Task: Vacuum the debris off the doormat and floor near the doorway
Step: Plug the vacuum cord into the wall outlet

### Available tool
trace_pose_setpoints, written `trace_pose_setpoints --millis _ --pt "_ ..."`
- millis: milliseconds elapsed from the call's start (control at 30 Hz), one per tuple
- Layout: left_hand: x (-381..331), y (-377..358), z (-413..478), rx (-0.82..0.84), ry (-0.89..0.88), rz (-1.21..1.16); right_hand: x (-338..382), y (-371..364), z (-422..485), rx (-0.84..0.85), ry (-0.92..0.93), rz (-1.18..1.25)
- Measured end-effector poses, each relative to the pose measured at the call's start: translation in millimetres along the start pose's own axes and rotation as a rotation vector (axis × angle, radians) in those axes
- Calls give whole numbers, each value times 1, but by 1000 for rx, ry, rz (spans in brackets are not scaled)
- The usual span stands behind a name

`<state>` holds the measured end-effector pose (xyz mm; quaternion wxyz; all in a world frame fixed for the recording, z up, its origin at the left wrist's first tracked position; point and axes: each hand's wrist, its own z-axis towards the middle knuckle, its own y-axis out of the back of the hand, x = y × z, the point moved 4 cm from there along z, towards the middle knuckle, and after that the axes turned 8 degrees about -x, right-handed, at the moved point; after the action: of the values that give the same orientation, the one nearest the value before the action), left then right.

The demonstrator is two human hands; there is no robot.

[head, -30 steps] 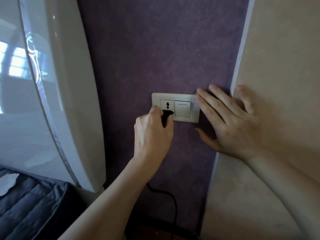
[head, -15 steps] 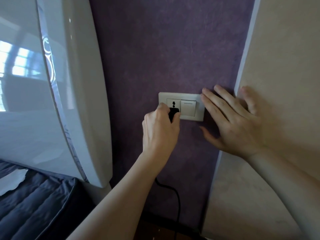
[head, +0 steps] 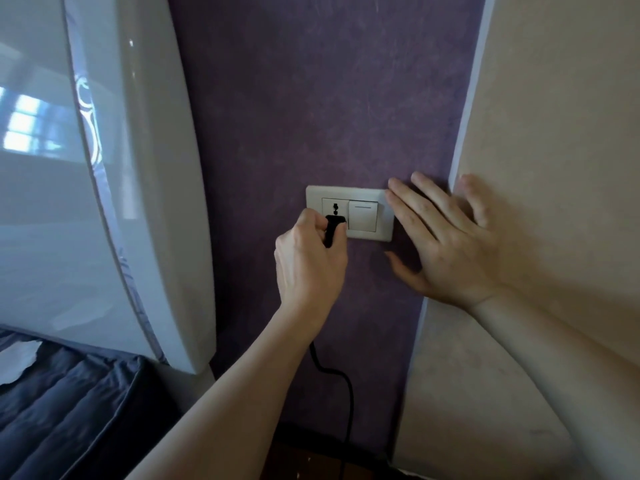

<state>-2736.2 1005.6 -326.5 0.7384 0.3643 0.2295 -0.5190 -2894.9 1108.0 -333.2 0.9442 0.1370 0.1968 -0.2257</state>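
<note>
Room: corner where a purple wall (head: 311, 116) meets a beige wall (head: 554, 133). Glossy white curved panel (head: 149, 168) at left, reflecting a window. Dark blue bedding (head: 69, 410) below the panel, with a white scrap (head: 17, 358) lying on it. Strip of brown floor (head: 304, 462) at the wall's foot.

Wall plate (head: 313, 202): off-white, on the purple wall, with the socket (head: 335, 206) on its left and a rocker switch (head: 363, 216) on its right.

Plug (head: 332, 230): black, at the socket's lower half. Cannot tell if the prongs are fully seated. Black cord (head: 346, 393) hangs from it and curves down to the floor.

Left hand (head: 308, 268): fingers curled round the plug, pinching it against the thumb.

Right hand (head: 446, 244): flat across the corner, fingers (head: 408, 209) straight and spread wide, holding nothing. The forefinger tip touches the plate's right edge.
</note>
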Motion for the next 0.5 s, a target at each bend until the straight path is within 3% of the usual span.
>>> trace_pose_setpoints --millis 133,300,500 --pt "-1 5 -1 42 41 58 0 9 3 96 -4 7" --pt "-3 18 7 220 6 196 5 24 5 366 -52 113" --pt "-27 55 18 473 -191 414 10 55 27 630 -178 265"
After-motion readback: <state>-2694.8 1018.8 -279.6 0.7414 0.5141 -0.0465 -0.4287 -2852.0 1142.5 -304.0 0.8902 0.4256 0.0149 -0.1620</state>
